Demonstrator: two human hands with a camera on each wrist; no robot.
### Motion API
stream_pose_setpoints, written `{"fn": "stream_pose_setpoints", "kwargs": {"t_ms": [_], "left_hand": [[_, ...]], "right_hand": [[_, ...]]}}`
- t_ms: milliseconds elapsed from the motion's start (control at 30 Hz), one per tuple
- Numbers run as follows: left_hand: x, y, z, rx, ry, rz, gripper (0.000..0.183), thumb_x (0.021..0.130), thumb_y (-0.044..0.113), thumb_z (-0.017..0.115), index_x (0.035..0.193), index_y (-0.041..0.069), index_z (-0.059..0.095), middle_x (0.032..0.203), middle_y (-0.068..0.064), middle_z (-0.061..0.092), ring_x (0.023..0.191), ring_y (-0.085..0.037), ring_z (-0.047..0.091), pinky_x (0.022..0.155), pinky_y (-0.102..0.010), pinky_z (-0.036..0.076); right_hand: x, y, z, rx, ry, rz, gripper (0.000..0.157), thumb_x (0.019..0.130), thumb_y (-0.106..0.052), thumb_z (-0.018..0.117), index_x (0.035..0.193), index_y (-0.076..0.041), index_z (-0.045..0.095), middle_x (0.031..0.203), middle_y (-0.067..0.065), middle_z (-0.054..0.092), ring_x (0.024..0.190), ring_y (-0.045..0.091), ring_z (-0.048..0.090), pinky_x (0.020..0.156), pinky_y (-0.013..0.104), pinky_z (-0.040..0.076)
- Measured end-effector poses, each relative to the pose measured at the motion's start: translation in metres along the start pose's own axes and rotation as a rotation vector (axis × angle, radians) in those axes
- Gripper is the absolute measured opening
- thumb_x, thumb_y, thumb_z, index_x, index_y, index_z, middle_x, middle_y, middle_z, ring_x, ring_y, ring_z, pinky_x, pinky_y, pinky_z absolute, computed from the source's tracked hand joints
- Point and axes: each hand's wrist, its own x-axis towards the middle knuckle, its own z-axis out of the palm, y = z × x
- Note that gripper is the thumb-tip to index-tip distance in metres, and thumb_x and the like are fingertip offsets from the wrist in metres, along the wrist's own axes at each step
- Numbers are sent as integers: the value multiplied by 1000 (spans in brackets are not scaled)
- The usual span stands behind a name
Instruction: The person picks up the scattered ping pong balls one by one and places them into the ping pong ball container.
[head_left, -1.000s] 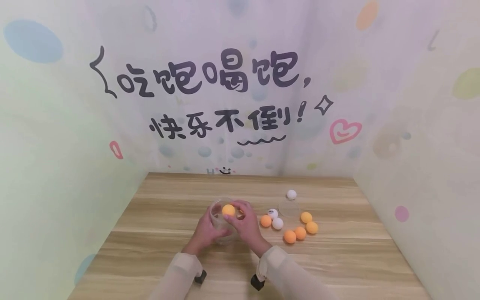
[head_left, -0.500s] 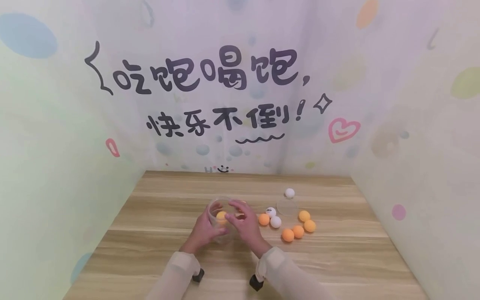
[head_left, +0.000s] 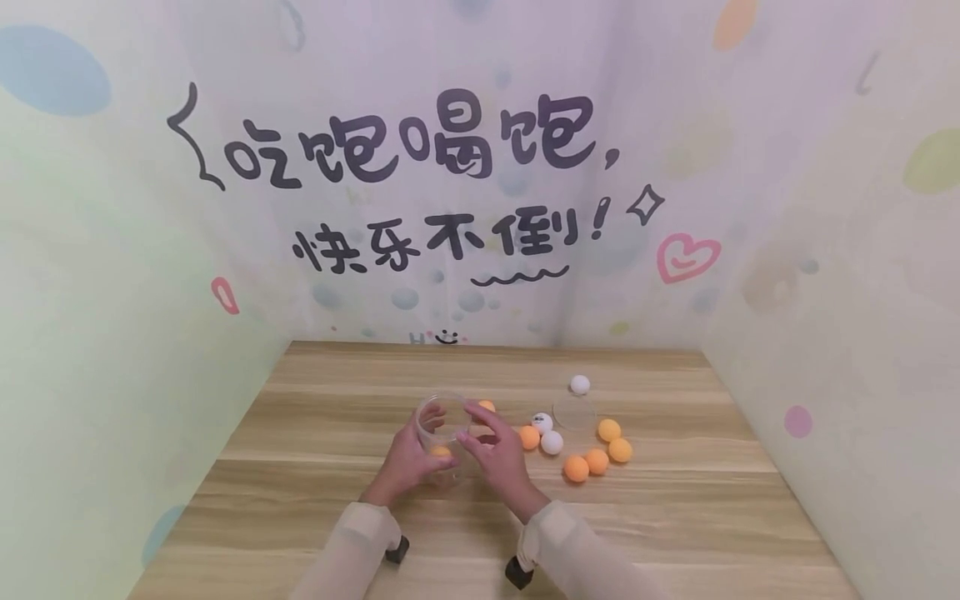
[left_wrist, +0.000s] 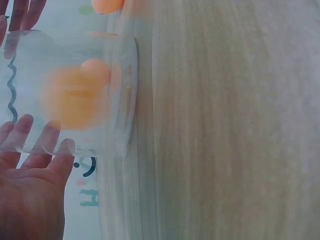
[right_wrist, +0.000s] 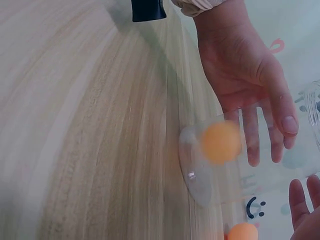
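My left hand (head_left: 405, 460) holds a clear plastic jar (head_left: 442, 418) from its left side, fingers behind the wall and thumb in front, as the right wrist view shows. An orange table tennis ball (right_wrist: 221, 142) is inside the jar, blurred, near the bottom; the left wrist view also has this ball (left_wrist: 76, 97) through the wall. Beside the rim on the right, my right hand (head_left: 498, 450) is spread with thumb and fingers apart and nothing between them. Behind the jar, another orange ball (head_left: 487, 407) lies on the table.
Right of the hands lie an orange ball (head_left: 529, 437) and white balls (head_left: 552, 442). Several more orange balls (head_left: 597, 462) sit farther right. A clear round lid (head_left: 575, 413) lies flat, with a white ball (head_left: 580, 384) behind it. Patterned curtain walls (head_left: 480, 167) enclose the wooden table (head_left: 300, 508).
The orange ball pinched by my right hand over the jar's mouth has been let go and has dropped inside. My right fingers have spread and shifted slightly right at the rim.
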Motion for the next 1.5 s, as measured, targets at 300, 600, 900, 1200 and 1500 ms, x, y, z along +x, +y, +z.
{"fn": "stream_pose_setpoints", "kwargs": {"t_ms": [300,600,900,1200,1500], "left_hand": [[-2,-1,-1,-29,-1,40,87,63,0,89,137,10,44,135,-13,55,124,-35,52,101,-55,40],[-2,-1,0,-14,-7,71,90,64,4,90,139,8,40,135,-16,54,123,-38,52,100,-56,41],[-10,37,-7,-37,-47,53,90,68,1,86,141,-7,34,137,-31,47,123,-48,47,102,-58,38],[-10,39,-7,-64,-44,47,87,66,-3,86,138,-8,37,136,-31,47,123,-48,48,103,-58,37],[-10,38,-8,-55,-47,53,88,66,-2,86,139,-8,37,136,-30,48,123,-47,48,102,-58,37]], "right_hand": [[-4,34,1,-54,16,-12,46,84,-4,75,127,-1,60,125,17,61,109,38,58,75,41,57],[-6,45,-7,-121,41,-24,50,81,-9,79,127,-3,60,121,17,62,108,33,57,74,53,55],[-7,54,-17,-221,26,26,51,82,-22,79,128,-9,61,125,12,61,114,34,54,83,49,52],[-9,60,-22,-309,44,47,56,81,-27,80,127,-3,61,123,10,62,114,28,54,88,48,48],[-12,68,-26,-368,18,50,54,81,-27,80,128,-8,61,126,8,60,118,29,50,96,51,43]]}}
